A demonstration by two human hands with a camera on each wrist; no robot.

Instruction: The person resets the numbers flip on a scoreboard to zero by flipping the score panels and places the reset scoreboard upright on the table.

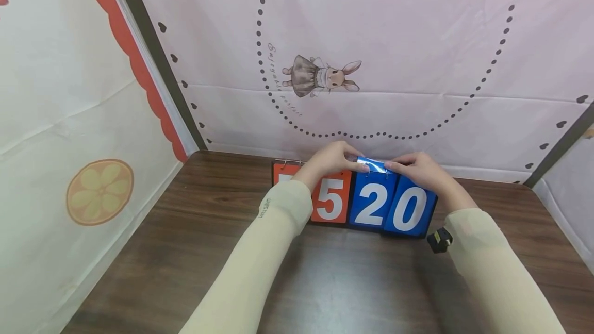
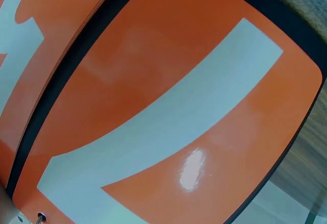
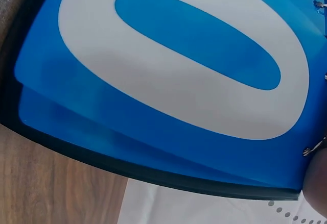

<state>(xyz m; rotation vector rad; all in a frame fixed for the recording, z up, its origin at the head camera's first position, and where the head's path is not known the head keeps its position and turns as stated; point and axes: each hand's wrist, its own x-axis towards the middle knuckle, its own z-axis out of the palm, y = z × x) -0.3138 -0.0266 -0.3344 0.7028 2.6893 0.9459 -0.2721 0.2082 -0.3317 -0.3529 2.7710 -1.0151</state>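
A flip scoreboard [image 1: 351, 197] stands on the wooden surface [image 1: 334, 282], close to the middle of its far edge. Its backing is black, with cards hung from small metal rings along the top: two orange at the left, blue at the right, all with bold white digits. The leftmost orange card [image 2: 179, 112] is partly hidden in the head view by the left arm; its digit looks like a 7. Next come an orange 5 card [image 1: 331, 199], a blue 2 card [image 1: 371, 204] and a blue 0 card [image 1: 410, 209], which lies slightly askew over another blue card.

Above the 2, a glossy blue flap [image 1: 373, 165] is turned up at the rings. The left hand [image 1: 330, 160] pinches its left end and the right hand [image 1: 421, 170] its right end, between thumb and fingers.

Both sleeves are pale; the left cuff [image 1: 286, 202] carries small dark lettering, too small to read surely. A small black device [image 1: 440, 240] sits at the right wrist. On the cloth backdrop [image 1: 408, 61] beyond the far edge, "Enjoyable perfect" runs beside a printed rabbit [image 1: 320, 76].
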